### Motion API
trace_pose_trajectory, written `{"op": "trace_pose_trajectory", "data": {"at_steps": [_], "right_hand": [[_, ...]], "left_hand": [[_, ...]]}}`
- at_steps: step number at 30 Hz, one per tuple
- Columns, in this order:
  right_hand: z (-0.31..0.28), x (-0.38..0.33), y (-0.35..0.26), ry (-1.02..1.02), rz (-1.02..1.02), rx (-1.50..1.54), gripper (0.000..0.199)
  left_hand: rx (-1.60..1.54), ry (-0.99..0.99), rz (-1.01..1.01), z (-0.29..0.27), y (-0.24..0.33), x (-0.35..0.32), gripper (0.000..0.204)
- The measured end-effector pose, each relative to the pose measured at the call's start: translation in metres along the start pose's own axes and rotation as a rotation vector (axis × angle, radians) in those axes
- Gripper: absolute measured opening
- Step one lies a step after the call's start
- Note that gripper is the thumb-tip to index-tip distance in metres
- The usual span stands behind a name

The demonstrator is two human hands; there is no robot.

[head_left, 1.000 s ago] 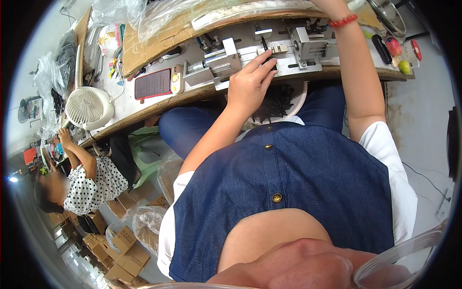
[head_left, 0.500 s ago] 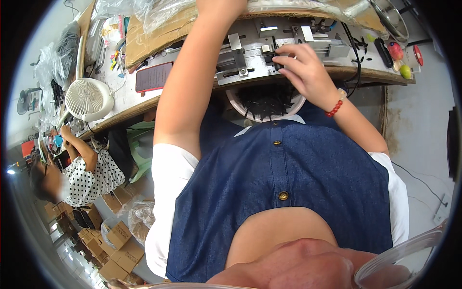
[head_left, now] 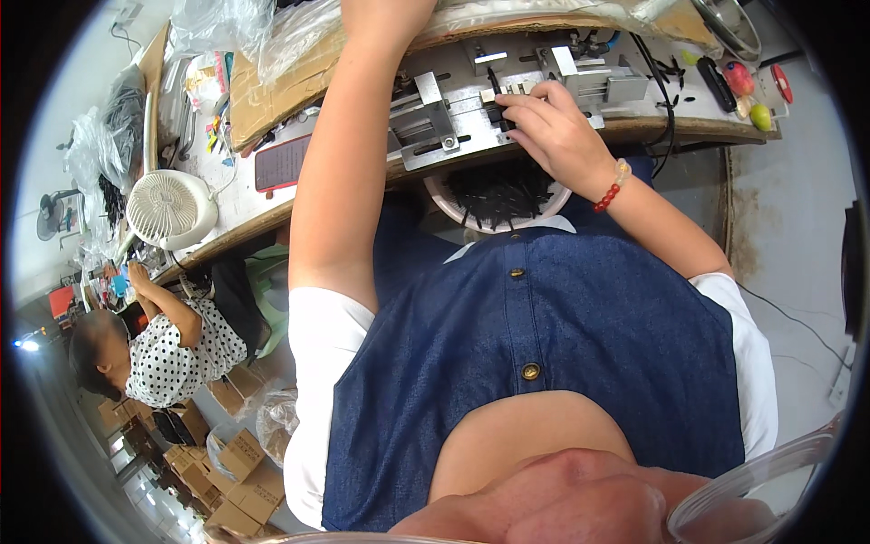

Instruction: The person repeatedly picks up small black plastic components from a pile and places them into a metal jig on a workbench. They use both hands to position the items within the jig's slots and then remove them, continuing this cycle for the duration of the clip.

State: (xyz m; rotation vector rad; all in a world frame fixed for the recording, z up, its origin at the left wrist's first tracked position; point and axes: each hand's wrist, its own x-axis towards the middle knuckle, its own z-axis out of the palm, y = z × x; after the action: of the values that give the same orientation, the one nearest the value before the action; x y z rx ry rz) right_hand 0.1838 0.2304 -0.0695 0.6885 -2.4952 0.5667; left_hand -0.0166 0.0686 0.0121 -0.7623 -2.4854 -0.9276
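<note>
Fingers [head_left: 528,105] (right hand [head_left: 566,136]) curved over fixture [head_left: 473,127]; left arm [head_left: 343,163] outstretched

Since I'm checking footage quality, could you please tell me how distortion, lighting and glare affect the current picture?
In the head view, the bench edge bows and the corners go black; in the head view, a far-left lamp glares white; in the head view, the metal fixture looks fairly clear, while dark pieces below it blend together.
</note>
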Motion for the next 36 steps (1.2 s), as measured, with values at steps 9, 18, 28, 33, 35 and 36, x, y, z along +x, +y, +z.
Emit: {"op": "trace_pose_trajectory", "data": {"at_steps": [9, 18, 28, 33, 35, 36], "right_hand": [[-0.074, 0.079, 0.102, 0.245, 0.175, -0.229, 0.020], [-0.079, 0.105, 0.105, 0.012, 0.350, 0.007, 0.020], [-0.087, 0.073, 0.071, 0.361, 0.511, 0.913, 0.009], [-0.068, 0.042, 0.040, 0.309, 0.463, 0.964, 0.011], [-0.063, 0.026, 0.025, 0.207, 0.408, 0.813, 0.023], [-0.055, 0.019, 0.022, 0.220, 0.239, 0.637, 0.026]], "left_hand": [[-0.700, -0.152, -0.220, -0.031, 0.029, -0.097, 0.021], [-0.364, -0.103, 0.086, 0.021, 0.037, -0.181, 0.025], [-0.263, -0.107, 0.077, 0.039, 0.038, -0.188, 0.028], [-0.267, -0.158, 0.057, 0.029, 0.038, -0.182, 0.031], [-0.296, -0.166, 0.057, 0.016, 0.041, -0.166, 0.030], [-0.319, -0.059, 0.108, 0.015, 0.037, -0.151, 0.034]]}}
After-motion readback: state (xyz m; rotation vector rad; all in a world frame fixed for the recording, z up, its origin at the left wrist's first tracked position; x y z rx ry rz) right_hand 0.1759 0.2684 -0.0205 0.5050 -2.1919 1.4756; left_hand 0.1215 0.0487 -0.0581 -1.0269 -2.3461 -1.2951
